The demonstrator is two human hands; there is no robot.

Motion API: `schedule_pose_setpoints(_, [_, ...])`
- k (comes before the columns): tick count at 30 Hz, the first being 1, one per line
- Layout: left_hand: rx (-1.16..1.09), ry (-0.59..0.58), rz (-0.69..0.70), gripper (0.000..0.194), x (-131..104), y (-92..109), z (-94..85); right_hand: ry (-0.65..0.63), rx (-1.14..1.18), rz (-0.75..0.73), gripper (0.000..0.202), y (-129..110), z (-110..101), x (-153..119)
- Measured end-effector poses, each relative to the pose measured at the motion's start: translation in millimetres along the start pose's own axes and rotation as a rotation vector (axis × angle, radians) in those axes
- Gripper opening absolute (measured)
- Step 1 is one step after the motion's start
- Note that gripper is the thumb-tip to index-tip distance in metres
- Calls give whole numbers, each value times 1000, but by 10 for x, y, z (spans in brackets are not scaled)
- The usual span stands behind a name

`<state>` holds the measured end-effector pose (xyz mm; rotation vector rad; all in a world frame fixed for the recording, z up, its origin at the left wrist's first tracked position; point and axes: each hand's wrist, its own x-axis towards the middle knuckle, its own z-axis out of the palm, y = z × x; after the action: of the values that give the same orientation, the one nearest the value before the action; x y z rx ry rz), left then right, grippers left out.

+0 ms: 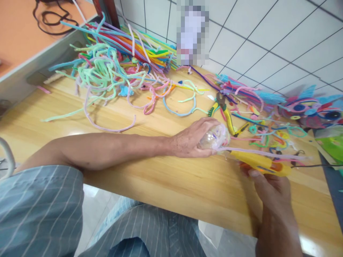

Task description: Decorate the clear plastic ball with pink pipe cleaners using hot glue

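My left hand (191, 139) is wrapped round a clear plastic bottle (214, 138), which lies on the wooden table (150, 167). Colored bits show on or through the bottle's end. From there a pale lilac pipe cleaner (265, 153) stretches out to the right. In my right hand (270, 185) is a yellow glue gun (259, 162), its tip pointing left, close to the bottle's lower right side. Whether the tip touches the bottle I cannot tell. A black cord (316, 165) trails right from the glue gun.
Yellow-handled pliers (224, 110) lie just beyond the bottle. Tangled green pipe cleaners (99, 71) and a bright bundle (139, 46) fill the back left. Scraps (278, 139) are scattered at right, near a decorated bottle figure (313, 110). A tiled wall (257, 39) borders the back.
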<state>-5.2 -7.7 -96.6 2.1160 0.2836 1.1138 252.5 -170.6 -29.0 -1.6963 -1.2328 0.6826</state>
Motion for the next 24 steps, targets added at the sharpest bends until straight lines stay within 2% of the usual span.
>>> schedule_pose_setpoints(2, [21, -2, 16, 82, -8, 10, -11, 31, 73, -40, 18, -74, -31, 16])
schedule_pose_setpoints(5, [34, -1, 34, 81, -22, 36, -34, 231, 162, -82, 26, -138, -247, 44])
schedule_pose_setpoints(8, [20, -4, -2, 81, -26, 56, -59, 475, 83, -49, 24, -61, -699, 58])
schedule_pose_setpoints(10, [34, -16, 0, 82, -22, 68, -72, 613, -21, 35, 18, 79, -1064, 53])
schedule_pose_setpoints(12, [59, -23, 12, 81, -17, 80, -79, 703, -121, 162, 18, 261, -1397, 52])
schedule_pose_setpoints(14, [80, -21, 24, 79, -13, 92, -81, 766, -183, 227, 14, 447, -1645, 63])
schedule_pose_setpoints(16, [92, -17, 32, 77, -12, 100, -80, 798, -247, 262, 15, 606, -1797, 80])
schedule_pose_setpoints(19, [79, -13, 24, 79, -16, 102, -79, 786, -342, 267, 32, 768, -1893, 109])
schedule_pose_setpoints(24, [63, -23, 16, 79, -24, 93, -86, 619, -415, 139, 45, 901, -1916, 184])
